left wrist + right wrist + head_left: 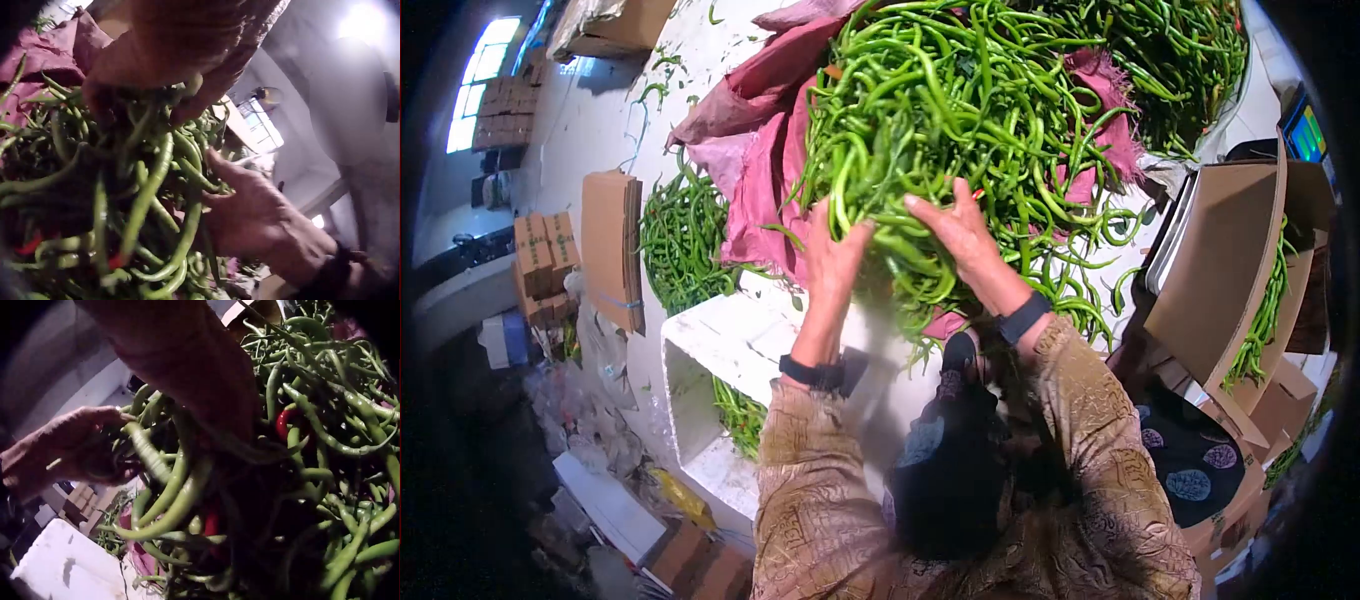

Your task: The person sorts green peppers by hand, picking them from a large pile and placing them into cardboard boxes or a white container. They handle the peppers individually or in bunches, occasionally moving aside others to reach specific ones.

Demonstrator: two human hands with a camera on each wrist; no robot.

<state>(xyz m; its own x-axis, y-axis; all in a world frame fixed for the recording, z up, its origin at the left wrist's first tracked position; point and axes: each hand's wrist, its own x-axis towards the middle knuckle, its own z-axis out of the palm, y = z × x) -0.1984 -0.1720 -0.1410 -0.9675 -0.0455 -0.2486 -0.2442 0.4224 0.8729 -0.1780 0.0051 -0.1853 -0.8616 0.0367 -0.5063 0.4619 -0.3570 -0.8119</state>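
Long green chili peppers (930,90) lie in a big heap on pink sacking (765,150). At the heap's near edge my left hand (835,270) and right hand (978,245) grip a bunch of peppers (900,235) between them, thumbs facing each other. In the left wrist view, fingers of my left hand (169,50) reach down into peppers (147,194), with my right hand (262,219) opposite. The right wrist view has my left hand (69,453) curled round several stems, while peppers partly hide the fingertips of my right hand (194,369). A few red peppers (287,425) show among the green.
A white foam box (740,325) with peppers inside lies below the left hand. A smaller pepper pile (685,240) and stacked flat cardboard (610,240) are at the left. An open carton (1220,270) stands at the right; a foot (960,355) is near the heap.
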